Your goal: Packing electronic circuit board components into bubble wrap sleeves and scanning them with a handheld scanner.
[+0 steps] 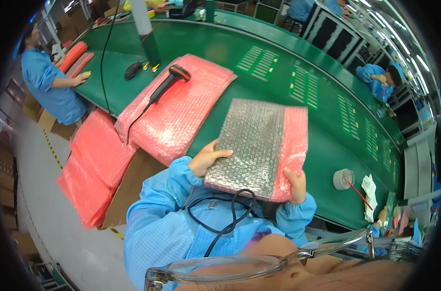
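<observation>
Both of my hands hold up a flat grey item inside a pink bubble-wrap pouch (259,145), tilted above the green conveyor table (220,53). My left hand (206,157) grips its lower left edge with the thumb on top. My right hand (295,185) pinches its lower right corner, where the pink wrap shows. A black and orange handheld scanner (171,80) lies on a stack of pink bubble-wrap pouches (181,109) to the left, beyond my left hand. Its black cable (230,213) loops over my blue sleeves.
More pink pouches (96,165) sit on a cardboard box at the left. A tape roll (343,178), a red stick and a white cloth (369,189) lie at the right. Green circuit boards (305,87) ride the belt. Other people in blue work at the far left and far right.
</observation>
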Available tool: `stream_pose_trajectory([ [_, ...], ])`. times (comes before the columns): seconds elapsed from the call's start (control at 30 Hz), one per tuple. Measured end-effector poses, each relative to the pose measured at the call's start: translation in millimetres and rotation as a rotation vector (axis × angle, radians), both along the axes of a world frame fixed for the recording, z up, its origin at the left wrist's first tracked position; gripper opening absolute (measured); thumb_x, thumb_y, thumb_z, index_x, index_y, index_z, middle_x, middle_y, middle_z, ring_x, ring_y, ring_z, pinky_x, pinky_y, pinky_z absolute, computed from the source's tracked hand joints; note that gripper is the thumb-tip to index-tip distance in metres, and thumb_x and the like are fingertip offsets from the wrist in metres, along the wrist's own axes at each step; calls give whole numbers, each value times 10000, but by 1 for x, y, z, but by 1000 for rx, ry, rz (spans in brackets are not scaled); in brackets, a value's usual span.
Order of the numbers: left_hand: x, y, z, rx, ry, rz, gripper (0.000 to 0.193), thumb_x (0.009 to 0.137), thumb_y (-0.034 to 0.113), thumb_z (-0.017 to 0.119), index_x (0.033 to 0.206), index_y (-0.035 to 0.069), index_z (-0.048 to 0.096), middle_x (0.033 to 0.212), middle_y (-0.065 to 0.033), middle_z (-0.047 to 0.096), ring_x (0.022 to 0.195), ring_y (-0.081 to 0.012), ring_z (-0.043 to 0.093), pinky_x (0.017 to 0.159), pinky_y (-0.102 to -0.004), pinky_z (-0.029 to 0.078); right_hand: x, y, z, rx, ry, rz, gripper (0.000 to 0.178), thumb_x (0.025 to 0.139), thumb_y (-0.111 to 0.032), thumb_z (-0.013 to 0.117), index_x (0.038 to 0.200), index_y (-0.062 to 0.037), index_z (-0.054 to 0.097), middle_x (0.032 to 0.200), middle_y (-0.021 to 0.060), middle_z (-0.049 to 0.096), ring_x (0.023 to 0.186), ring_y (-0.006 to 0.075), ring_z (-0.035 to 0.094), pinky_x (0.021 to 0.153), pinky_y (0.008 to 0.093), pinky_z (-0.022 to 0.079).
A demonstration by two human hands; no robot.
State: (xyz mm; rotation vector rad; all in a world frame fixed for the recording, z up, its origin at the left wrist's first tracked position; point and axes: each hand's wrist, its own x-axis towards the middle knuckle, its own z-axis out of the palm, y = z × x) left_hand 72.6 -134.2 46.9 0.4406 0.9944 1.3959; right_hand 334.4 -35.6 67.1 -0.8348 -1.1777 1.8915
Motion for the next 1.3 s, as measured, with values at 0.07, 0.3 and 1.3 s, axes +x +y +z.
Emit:
stream_pose_trajectory([
  [0.07, -15, -30, -4, -5, 50, 122, 628, 740, 49, 649, 1289, 16, 346, 1141, -120, 527, 977, -219, 554, 837, -340, 459, -24, -11, 31, 2, 14, 87, 374, 784, -53, 585, 1133, 30, 480, 1061, 113, 574, 918, 183, 572, 804, 308, 454],
  [0.3, -110, -166, 18, 242, 196, 876, 616, 713, 109, 603, 1278, 8, 378, 1181, -112, 517, 1058, -220, 511, 906, -345, 417, -115, -6, 43, 336, 306, 514, 381, 750, -15, 561, 1115, 7, 458, 943, 55, 472, 819, 133, 469, 753, 260, 395],
  [1.3, -434, -258, 15, 439, 452, 1641, 363, 857, 19, 475, 1209, -58, 427, 1115, -182, 526, 1035, -284, 524, 898, -388, 439, -218, -22, -55, 1369, -888, 692, 716, 565, -144, 647, 1256, -150, 462, 1362, 132, 337, 1274, 330, 288, 1025, 478, 235],
])
